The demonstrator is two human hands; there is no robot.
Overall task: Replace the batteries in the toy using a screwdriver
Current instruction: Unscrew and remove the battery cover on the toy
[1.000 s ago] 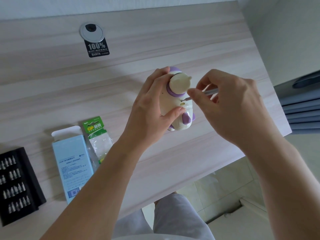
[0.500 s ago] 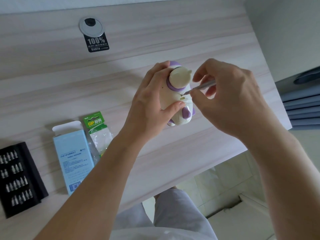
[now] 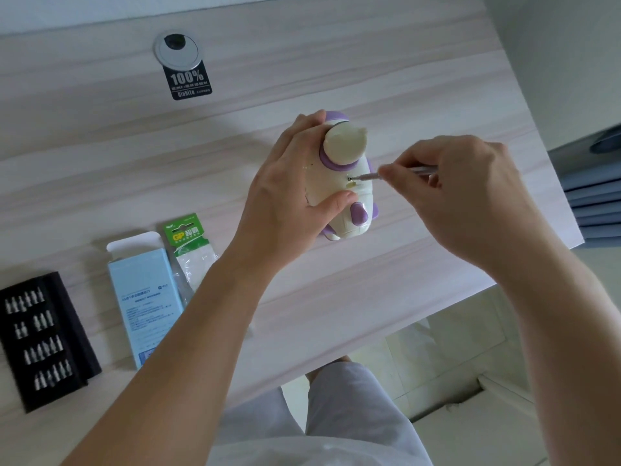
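Right hand [image 3: 470, 203] pinches the slim screwdriver [image 3: 368, 177] between thumb and fingertips, with the shaft near level and the tip seated in a screw recess on the toy [image 3: 342, 148]. Left hand [image 3: 289, 196] is clamped round the cream-and-purple toy, fingers over the far side and thumb on the near flank. The toy is held toward the right front of the desk [image 3: 386, 79], its lower end at the surface. Left of the forearm lies a green-headed battery pack [image 3: 186, 235] whose contents are unreadable. Just beside it is a pale blue carton [image 3: 144, 304] with its top flap open and its interior not visible. At the far left is an open black bit case [image 3: 43, 338] with four rows of metal bits seated in it. The desk is pale wood-grain and carries a silver cable grommet [image 3: 178, 50] with a black "100%" sticker [image 3: 190, 84] touching it. Beyond the desk are a white wall and pale tiled floor [image 3: 453, 348].
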